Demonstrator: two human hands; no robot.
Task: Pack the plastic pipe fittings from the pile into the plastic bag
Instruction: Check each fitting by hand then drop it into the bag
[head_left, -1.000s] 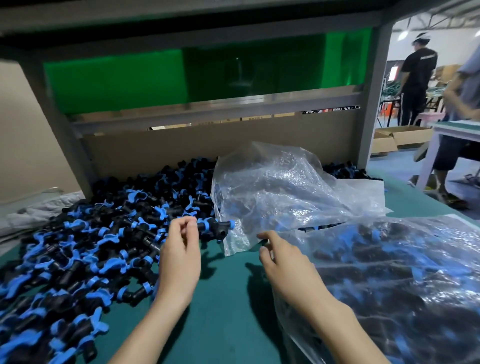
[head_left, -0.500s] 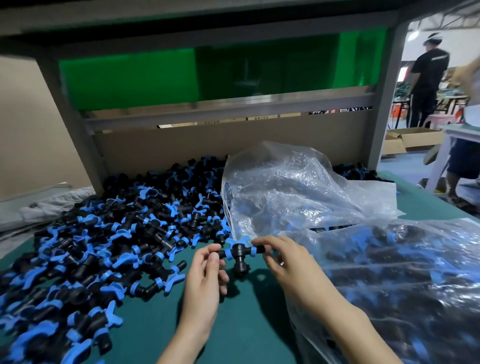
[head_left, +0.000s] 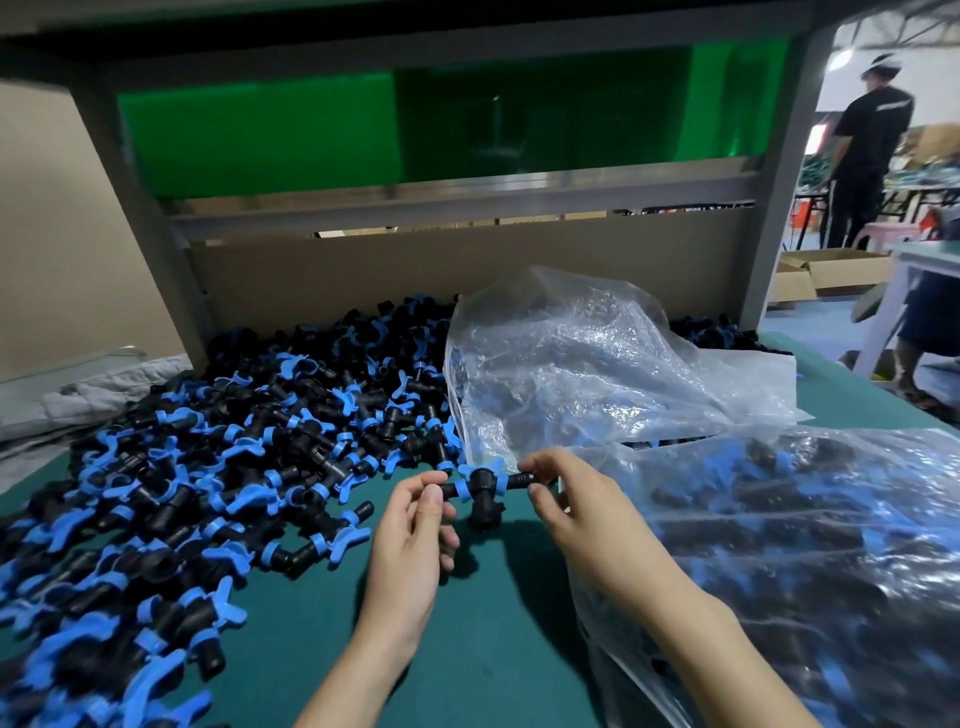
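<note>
Having lifted one fitting (head_left: 483, 486) off the pile (head_left: 234, 457) a second ago, we now pinch its ends, left grip (head_left: 415, 525) and right grip (head_left: 582, 514), just before the plastic bag (head_left: 597, 374); bagging likely comes next

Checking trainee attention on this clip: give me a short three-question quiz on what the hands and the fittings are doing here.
1. True or false: the left hand and the right hand both pinch one fitting between them.
2. The loose pile lies: A) left of the hands, B) inside a cardboard box, C) on the floor.
3. What colour is the table?
Key: 1 true; 2 A; 3 green.
</note>
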